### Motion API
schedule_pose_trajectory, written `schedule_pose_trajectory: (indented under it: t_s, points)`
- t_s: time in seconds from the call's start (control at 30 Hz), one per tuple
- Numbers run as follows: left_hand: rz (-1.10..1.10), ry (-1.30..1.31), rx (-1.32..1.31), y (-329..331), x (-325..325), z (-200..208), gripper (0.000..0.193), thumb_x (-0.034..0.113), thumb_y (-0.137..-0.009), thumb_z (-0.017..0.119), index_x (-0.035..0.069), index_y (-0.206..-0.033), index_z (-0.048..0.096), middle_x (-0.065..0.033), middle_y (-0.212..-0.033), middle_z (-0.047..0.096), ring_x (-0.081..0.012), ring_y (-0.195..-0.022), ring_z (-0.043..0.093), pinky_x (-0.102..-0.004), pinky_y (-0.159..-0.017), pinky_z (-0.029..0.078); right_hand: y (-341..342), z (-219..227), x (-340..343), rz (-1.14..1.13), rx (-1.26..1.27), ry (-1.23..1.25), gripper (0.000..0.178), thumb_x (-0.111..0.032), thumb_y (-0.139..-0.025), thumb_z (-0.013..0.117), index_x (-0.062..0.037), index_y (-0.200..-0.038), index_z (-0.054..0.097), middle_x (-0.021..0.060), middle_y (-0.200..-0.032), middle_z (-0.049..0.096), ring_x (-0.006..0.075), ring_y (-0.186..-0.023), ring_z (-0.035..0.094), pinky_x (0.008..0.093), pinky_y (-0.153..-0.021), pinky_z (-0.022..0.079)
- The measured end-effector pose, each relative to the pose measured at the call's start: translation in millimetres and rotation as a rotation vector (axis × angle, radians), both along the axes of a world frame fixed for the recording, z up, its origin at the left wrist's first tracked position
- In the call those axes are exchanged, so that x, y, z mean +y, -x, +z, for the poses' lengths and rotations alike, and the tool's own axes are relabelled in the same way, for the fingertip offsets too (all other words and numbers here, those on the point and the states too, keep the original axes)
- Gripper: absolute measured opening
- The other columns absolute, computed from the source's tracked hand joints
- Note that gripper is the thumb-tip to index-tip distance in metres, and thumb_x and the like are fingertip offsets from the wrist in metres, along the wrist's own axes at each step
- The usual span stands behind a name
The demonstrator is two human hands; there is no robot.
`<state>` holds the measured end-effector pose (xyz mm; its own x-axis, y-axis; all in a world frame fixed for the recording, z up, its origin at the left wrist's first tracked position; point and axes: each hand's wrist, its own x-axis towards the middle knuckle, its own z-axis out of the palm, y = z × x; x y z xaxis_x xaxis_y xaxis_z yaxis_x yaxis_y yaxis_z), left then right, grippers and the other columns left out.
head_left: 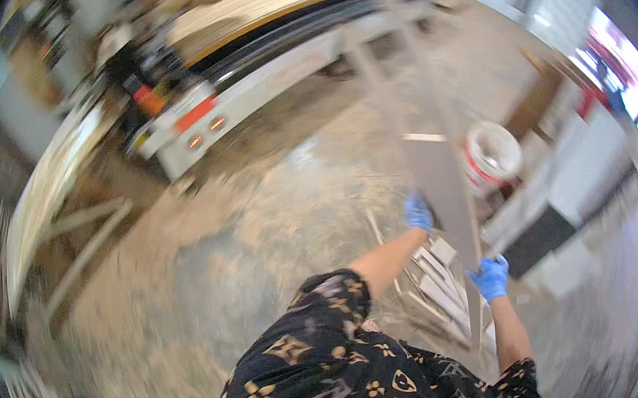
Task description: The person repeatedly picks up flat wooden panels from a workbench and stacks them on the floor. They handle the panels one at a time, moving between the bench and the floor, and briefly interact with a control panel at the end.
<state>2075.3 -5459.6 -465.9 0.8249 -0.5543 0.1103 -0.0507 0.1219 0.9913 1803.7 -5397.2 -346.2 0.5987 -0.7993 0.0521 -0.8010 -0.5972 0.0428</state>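
Note:
Between my two blue-gloved hands stands a long, narrow panel (pixel 444 194), tilted away from me. Its middle is a flat grey-brown face, and two pale strips run on from it toward the far end with an opening between them. My left hand (pixel 418 212) is closed on its left edge, though motion blurs the fingers. Lower down, my right hand (pixel 491 278) has its fingers wrapped round the right edge. Pale offcut strips (pixel 437 284) lie in a loose pile on the floor beneath and beside the panel.
A long white machine bench (pixel 271 76) bearing a pale board (pixel 270 8) stands across the far side. A white bucket (pixel 493 152) with a red band sits just right of the panel. Beyond it are pale sheets and a dark slab (pixel 538 241). At left, boards (pixel 50 174) rest above wooden legs.

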Motion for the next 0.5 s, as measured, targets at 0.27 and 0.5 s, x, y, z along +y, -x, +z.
schedule_pose_trajectory:
  t_s: [0.27,0.5]
  points:
    - [-0.332,-0.553,0.498,-132.8,310.9,-33.5,0.065,0.057,-0.083,0.048,0.011,-0.128,0.049,-0.0138,-0.133,0.045,-0.029,-0.121,0.044,-0.0408,-0.097,0.037,-90.3,-100.1,-74.4,-0.187,0.34,-0.37,0.054,-0.039,-0.076,0.057,-0.0136,-0.123,0.048,0.0158,-0.116,0.058,0.0335,-0.106,0.056,0.0424,-0.094,0.038]
    - [1.025,-1.182,0.654,-155.8,796.1,-39.2,0.047,0.037,-0.08,0.058,0.007,-0.116,0.056,-0.0161,-0.105,0.063,-0.032,-0.096,0.059,-0.0408,-0.082,0.045,-292.5,-219.3,113.5,0.436,0.138,-0.825,0.046,-0.036,-0.076,0.062,-0.005,-0.11,0.061,0.0172,-0.113,0.059,0.031,-0.107,0.056,0.0362,-0.092,0.043]
